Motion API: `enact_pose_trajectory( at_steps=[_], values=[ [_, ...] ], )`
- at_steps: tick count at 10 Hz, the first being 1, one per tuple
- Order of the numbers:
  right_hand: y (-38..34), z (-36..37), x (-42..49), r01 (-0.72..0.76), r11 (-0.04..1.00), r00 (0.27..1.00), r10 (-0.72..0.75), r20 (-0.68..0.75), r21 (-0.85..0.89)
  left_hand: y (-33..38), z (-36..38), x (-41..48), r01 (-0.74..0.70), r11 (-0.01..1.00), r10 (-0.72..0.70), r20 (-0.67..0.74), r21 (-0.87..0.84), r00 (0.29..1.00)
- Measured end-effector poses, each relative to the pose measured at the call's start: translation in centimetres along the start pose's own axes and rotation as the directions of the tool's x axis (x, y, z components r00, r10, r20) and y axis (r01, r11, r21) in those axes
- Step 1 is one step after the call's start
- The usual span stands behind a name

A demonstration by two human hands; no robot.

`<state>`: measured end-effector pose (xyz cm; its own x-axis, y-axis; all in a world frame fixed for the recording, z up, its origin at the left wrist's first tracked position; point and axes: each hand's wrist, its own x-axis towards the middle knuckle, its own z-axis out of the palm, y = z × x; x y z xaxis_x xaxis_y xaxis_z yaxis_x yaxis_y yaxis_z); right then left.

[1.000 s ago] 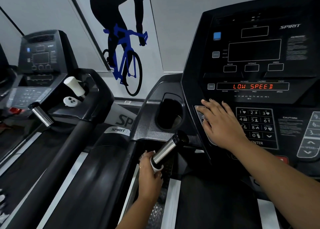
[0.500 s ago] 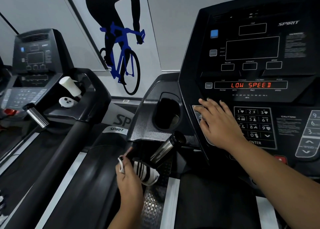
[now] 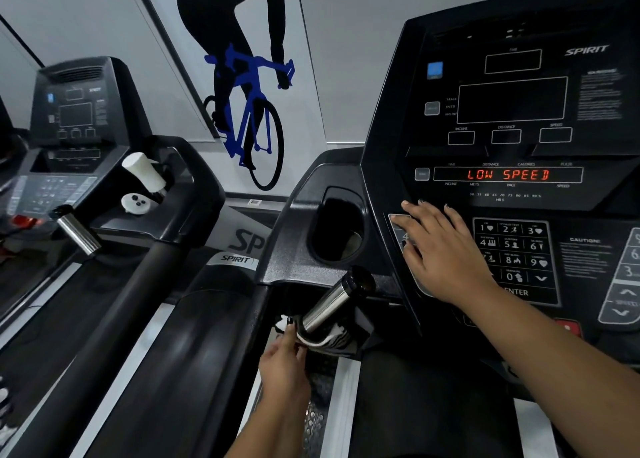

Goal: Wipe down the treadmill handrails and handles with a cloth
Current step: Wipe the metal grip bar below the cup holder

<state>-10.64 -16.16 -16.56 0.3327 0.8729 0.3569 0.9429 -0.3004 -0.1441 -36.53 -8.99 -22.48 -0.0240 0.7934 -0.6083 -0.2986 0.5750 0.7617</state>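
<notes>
A short chrome handle (image 3: 330, 303) with a black end cap juts out below the treadmill console (image 3: 512, 118). My left hand (image 3: 284, 364) grips a black-and-white striped cloth (image 3: 329, 338) that wraps under the lower end of that handle. My right hand (image 3: 440, 253) lies flat with spread fingers on the console's button panel, left of the number keypad (image 3: 512, 253). The black left handrail (image 3: 207, 336) runs down toward me beside my left arm.
A cup holder (image 3: 337, 230) sits left of the console, whose display reads LOW SPEED. A second treadmill (image 3: 79, 118) stands to the left, with a white bottle (image 3: 143, 171), a white controller (image 3: 135, 203) and its own chrome handle (image 3: 78, 232).
My left hand let go of the handle's base, dropped left with the cloth, then came back and pressed the cloth under the handle's lower end. The right hand stayed on the console.
</notes>
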Motion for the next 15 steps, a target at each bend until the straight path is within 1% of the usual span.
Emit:
enact_pose_trajectory(
  at_steps=[1,2,3,4,5,6,7,8,9,10,11,12,14,15],
  values=[
    [-0.1,0.0,0.0,0.001,1.0,1.0,-0.001,-0.004,-0.004,0.0,-0.5,0.5,0.125,0.992,-0.124,0.059,-0.004,0.99],
    [-0.1,0.0,0.1,-0.001,1.0,1.0,0.001,-0.005,-0.002,-0.1,-0.2,0.8,0.346,0.936,-0.352,0.164,0.065,0.922],
    [0.0,0.0,0.1,-0.006,1.0,1.0,0.006,0.006,-0.005,-0.1,0.2,0.8,0.543,0.827,-0.559,0.326,0.148,0.762],
    [0.0,0.0,0.1,-0.008,1.0,1.0,0.008,0.01,-0.005,0.1,0.6,0.7,0.545,0.827,-0.556,0.355,0.141,0.752],
    [-0.1,0.0,0.1,-0.007,1.0,1.0,0.007,0.0,0.003,0.1,0.6,1.0,0.497,0.867,-0.49,0.267,0.047,0.83],
    [-0.1,-0.1,0.0,-0.008,1.0,1.0,0.008,-0.009,0.005,0.5,0.3,1.2,0.428,0.904,-0.418,0.219,-0.002,0.882],
    [-0.2,-0.1,0.0,-0.009,1.0,1.0,0.009,-0.009,0.005,0.8,0.6,1.3,0.412,0.908,-0.418,0.223,0.074,0.881],
    [-0.2,-0.1,0.0,-0.011,1.0,1.0,0.011,-0.002,-0.002,0.2,0.8,2.2,0.449,0.89,-0.456,0.165,0.077,0.875],
    [-0.1,-0.2,0.1,-0.014,1.0,1.0,0.014,0.004,0.001,0.2,0.8,1.1,0.439,0.896,-0.412,0.24,-0.069,0.879],
    [-0.1,-0.2,0.1,-0.013,1.0,1.0,0.013,0.006,0.002,0.1,0.2,0.1,0.368,0.901,-0.313,0.243,-0.23,0.918],
    [-0.1,-0.1,0.1,-0.011,1.0,1.0,0.011,0.007,0.007,-0.3,-0.6,1.0,0.283,0.927,-0.25,0.156,-0.247,0.956],
    [-0.1,-0.1,0.2,-0.015,1.0,1.0,0.015,0.006,0.003,-0.2,-0.8,2.1,0.187,0.968,-0.175,0.087,-0.167,0.981],
    [-0.2,-0.1,0.1,-0.018,1.0,1.0,0.018,0.004,-0.001,0.5,0.4,3.4,0.294,0.95,-0.272,0.178,-0.106,0.946],
    [-0.2,0.0,0.1,-0.02,1.0,1.0,0.02,0.003,-0.006,1.5,1.2,4.0,0.37,0.927,-0.353,0.209,-0.052,0.912]
  ],
)
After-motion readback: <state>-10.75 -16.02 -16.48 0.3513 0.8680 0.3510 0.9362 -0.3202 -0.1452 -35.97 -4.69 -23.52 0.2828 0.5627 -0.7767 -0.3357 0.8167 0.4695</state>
